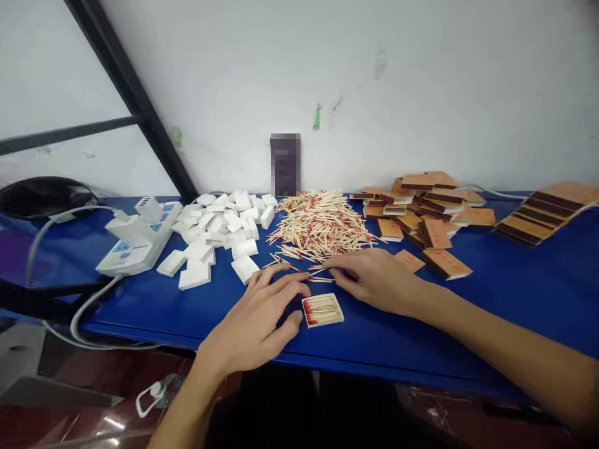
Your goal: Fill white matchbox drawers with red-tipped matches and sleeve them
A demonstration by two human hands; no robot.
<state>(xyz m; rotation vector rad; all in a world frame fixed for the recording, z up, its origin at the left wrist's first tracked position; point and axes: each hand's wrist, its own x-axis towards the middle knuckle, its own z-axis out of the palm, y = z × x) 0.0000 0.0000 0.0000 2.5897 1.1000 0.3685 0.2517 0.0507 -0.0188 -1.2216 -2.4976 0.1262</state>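
In the head view, at the front-mid of the blue surface (515,293), one tray (322,310) sits between the two hands, open side up, w/ a layer of matches in it, red heads to the L. That one looks mostly done, approx.; can't tell if it'd take more. Lots left, I'd judge: a big heap of loose matches (322,224) lies behind, plus a few strays by the fingertips. Back L, a pile of white pieces (219,221), prob. more trays, mostly blank faces showing; can't tell if any are filled. Back R, a pile of brown covers (425,212) w/ dark side strips, contents n/a from here; the near tray has no cover on.

L hand (262,318): fingers spread, thumb apart just beside the tray, index tip at the strays. R hand (374,274): thumb & index bent by the same strays; can't tell if they're pinching one.

Also on the surface, far L: a white power strip (126,255) w/ plugs & cables. Room: pale wall (421,93) w/ a few marks, black metal frame (126,81) at L, dark-red shiny floor (107,424) below.
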